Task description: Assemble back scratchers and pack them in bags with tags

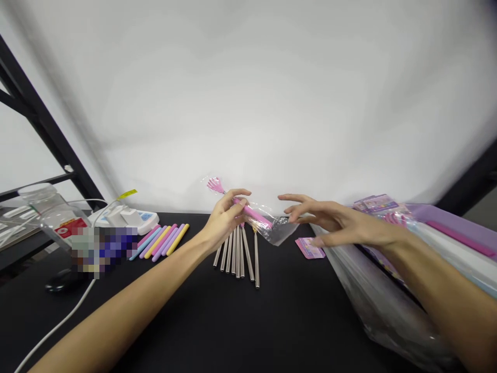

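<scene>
My left hand (229,213) is closed around a pink back scratcher (258,215) inside a clear plastic sleeve. Its small hand-shaped head points up and left. The loose end of the plastic sleeve (280,232) hangs to the right, close to my right hand (334,220). That hand has its fingers apart and seems to grip nothing; whether a fingertip touches the plastic I cannot tell. Below my left hand, several metal telescopic rods (237,254) lie side by side on the black table, their upper ends partly hidden. A pink printed card (309,248) lies under my right hand.
Several pastel handle tubes (163,242) lie at the left, before a white power strip (147,221). A clear jar (54,212) and a white cable (73,311) are further left. At the right are clear plastic bags (373,295) and a purple bin (438,215) holding packaged items.
</scene>
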`<state>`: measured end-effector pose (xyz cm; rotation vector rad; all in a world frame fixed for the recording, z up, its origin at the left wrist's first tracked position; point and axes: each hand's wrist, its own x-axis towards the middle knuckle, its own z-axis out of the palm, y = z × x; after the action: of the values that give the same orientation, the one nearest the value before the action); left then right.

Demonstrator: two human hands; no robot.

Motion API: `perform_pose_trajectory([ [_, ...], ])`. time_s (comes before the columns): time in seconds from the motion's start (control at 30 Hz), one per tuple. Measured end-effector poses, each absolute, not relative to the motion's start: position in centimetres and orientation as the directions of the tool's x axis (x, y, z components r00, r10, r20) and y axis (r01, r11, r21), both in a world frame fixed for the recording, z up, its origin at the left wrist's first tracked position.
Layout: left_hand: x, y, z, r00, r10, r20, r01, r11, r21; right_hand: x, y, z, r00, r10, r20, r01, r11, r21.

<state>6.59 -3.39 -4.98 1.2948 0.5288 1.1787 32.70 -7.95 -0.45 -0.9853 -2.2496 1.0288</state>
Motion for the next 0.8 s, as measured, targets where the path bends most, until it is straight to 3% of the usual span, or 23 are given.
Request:
perform_pose_trajectory([
  [0.07, 6.5, -3.3, -5.0, 0.385, 0.882, 0.272, -0.398, -0.107, 0.911, 32.8, -8.0, -0.5, -0.653, 0.752, 0.092, 0.450, 0.483, -0.751],
  [0.17, 6.9, -3.6, -5.3, 0.423, 0.870, 0.254, -0.390, -0.079, 0.918, 31.6, -8.2, -0.5, -0.600, 0.781, 0.173, 0.486, 0.528, -0.696],
  [0.43, 7.9, -4.5, -6.4, 0.544, 0.785, 0.296, -0.303, -0.146, 0.942, 29.4, -8.2, -1.0, -0.501, 0.829, 0.250, 0.440, 0.493, -0.751],
  [0.67, 7.4, -4.5, -5.7, 0.520, 0.778, 0.351, -0.077, -0.367, 0.927, 29.6, -7.3, -3.0, -0.446, 0.895, 0.003, 0.415, 0.210, -0.885],
  [0.8, 6.7, -2.8, -5.3, 0.331, 0.856, 0.397, -0.092, -0.389, 0.916, 30.0, -6.9, -3.3, -0.453, 0.883, -0.121, 0.505, 0.142, -0.851],
])
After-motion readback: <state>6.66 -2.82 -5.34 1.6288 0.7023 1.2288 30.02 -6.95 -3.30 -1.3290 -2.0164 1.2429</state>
